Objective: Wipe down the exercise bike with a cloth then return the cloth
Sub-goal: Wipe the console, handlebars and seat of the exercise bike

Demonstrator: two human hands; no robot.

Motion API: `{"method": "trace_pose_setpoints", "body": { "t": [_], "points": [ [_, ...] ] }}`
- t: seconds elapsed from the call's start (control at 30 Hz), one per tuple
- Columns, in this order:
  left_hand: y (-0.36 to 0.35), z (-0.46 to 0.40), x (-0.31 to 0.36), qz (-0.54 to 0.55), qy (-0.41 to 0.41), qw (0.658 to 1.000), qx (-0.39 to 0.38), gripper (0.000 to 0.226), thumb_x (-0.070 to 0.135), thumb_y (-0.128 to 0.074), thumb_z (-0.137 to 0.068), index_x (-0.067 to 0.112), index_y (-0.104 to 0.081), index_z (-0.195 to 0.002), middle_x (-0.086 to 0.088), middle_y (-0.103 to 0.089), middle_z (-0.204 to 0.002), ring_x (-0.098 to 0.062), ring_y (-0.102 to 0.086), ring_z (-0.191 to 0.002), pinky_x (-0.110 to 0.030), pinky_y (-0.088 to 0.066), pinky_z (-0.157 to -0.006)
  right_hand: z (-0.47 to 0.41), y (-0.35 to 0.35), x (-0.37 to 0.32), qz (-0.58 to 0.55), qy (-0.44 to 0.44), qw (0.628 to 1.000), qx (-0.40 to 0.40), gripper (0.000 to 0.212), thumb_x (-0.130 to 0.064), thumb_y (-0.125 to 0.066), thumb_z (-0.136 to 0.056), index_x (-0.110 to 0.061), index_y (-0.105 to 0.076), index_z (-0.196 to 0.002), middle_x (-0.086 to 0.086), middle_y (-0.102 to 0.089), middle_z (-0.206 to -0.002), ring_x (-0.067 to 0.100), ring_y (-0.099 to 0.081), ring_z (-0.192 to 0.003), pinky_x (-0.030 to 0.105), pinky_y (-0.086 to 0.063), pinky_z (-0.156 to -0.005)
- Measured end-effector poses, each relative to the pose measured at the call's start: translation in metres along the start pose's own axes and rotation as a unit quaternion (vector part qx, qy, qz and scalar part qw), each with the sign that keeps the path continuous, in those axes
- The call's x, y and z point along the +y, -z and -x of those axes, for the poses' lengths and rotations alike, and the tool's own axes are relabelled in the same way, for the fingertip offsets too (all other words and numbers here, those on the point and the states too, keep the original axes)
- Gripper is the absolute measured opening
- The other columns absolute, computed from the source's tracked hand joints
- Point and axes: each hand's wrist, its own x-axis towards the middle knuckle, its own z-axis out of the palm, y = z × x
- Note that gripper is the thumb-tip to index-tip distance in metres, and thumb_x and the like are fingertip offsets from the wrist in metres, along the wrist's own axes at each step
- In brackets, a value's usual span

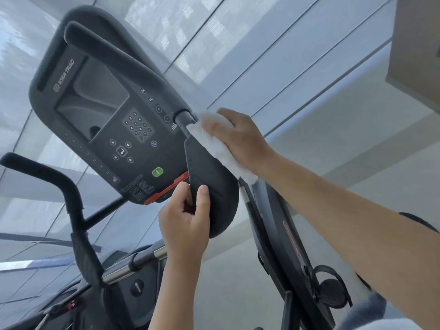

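Step in hand, as I read it: wiping the right side of the handlebar assembly, next to the console (112,129).

- White cloth (214,144) is under the right hand (240,136), pressed on the outer edge of the dark paddle-shaped handlebar pad (212,186). It runs from the grey stem (184,117) at the console's corner down along the pad's edge.
- Right hand: palm down, fingers curled over the cloth and clamping it to the pad. Forearm comes in from lower right, wrist roughly straight.
- Left hand (183,225): thumb on the pad's face, fingers wrapped round its near edge, so it's closed on the pad and bracing it. Forearm rises from the bottom of the frame.

To do it well:
- Keep the left-hand brace, so the wiping pressure doesn't twist the pad.
- Run the cloth in one long stroke down the curved edge, then wrap it round the rim to reach the back face, which is hidden here.
- Work the cloth into the joint where the stem meets the pad; grime likely collects there.
- Shift the left grip afterwards and wipe the patch under the thumb.
- Go light near the console's keypad (138,126) and green button (157,172) to avoid accidental presses.

Judgement: task is partway. The left handlebar (47,172) and lower frame look untouched, and the cloth is not yet returned.
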Motion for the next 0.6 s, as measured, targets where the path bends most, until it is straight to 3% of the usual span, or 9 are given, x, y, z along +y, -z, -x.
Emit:
{"method": "trace_pose_setpoints", "body": {
  "t": [0.13, 0.23, 0.37, 0.47, 0.6],
  "points": [
    [-0.001, 0.0, -0.001, -0.003, -0.004, 1.0, 0.004, 0.047, 0.042, -0.056, -0.099, 0.024, -0.024, -0.069, 0.003, -0.027, -0.059, -0.013, -0.026, -0.056, -0.022, -0.021, -0.052, 0.016, -0.003, 0.011, -0.062, -0.02, 0.997, 0.04, 0.04, -0.033, -0.063, -0.105, -0.009, -0.051, -0.076, -0.006, -0.042, -0.068, 0.01, -0.043, -0.064, 0.027, -0.038, -0.063],
    [-0.001, 0.0, -0.001, -0.009, -0.005, 1.0, 0.009, 0.048, 0.041, -0.056, -0.099, 0.025, -0.024, -0.068, 0.002, -0.027, -0.059, -0.012, -0.026, -0.056, -0.023, -0.022, -0.052, 0.07, -0.012, 0.029, -0.127, -0.049, 0.986, 0.099, 0.03, -0.039, -0.059, -0.107, -0.028, -0.063, -0.079, -0.014, -0.053, -0.069, 0.006, -0.053, -0.066, 0.018, -0.044, -0.062],
    [-0.001, 0.0, 0.001, -0.004, -0.009, 1.0, 0.011, 0.049, 0.039, -0.058, -0.099, 0.026, -0.024, -0.067, 0.004, -0.027, -0.058, -0.012, -0.026, -0.056, -0.024, -0.023, -0.052, 0.136, -0.041, 0.05, -0.184, -0.054, 0.964, 0.187, 0.017, -0.039, -0.053, -0.108, -0.03, -0.068, -0.106, -0.003, -0.073, -0.098, 0.016, -0.07, -0.096, 0.029, -0.054, -0.087],
    [-0.001, 0.001, 0.001, -0.011, -0.017, 1.0, 0.017, 0.049, 0.039, -0.058, -0.1, 0.022, -0.025, -0.068, 0.0, -0.029, -0.059, -0.013, -0.028, -0.056, -0.021, -0.025, -0.052, 0.162, -0.061, 0.052, -0.25, -0.117, 0.945, 0.174, 0.029, -0.043, -0.049, -0.11, -0.036, -0.063, -0.134, -0.011, -0.073, -0.129, 0.009, -0.064, -0.127, 0.038, -0.045, -0.113],
    [-0.001, 0.001, 0.002, -0.006, -0.019, 1.0, 0.015, 0.048, 0.038, -0.057, -0.099, 0.019, -0.027, -0.067, 0.005, -0.031, -0.058, -0.011, -0.032, -0.055, -0.017, -0.028, -0.052, 0.173, -0.081, 0.055, -0.304, -0.17, 0.918, 0.187, 0.045, -0.05, -0.048, -0.101, -0.033, -0.06, -0.141, -0.01, -0.071, -0.136, 0.01, -0.06, -0.135, 0.044, -0.038, -0.122]
  ]
}}
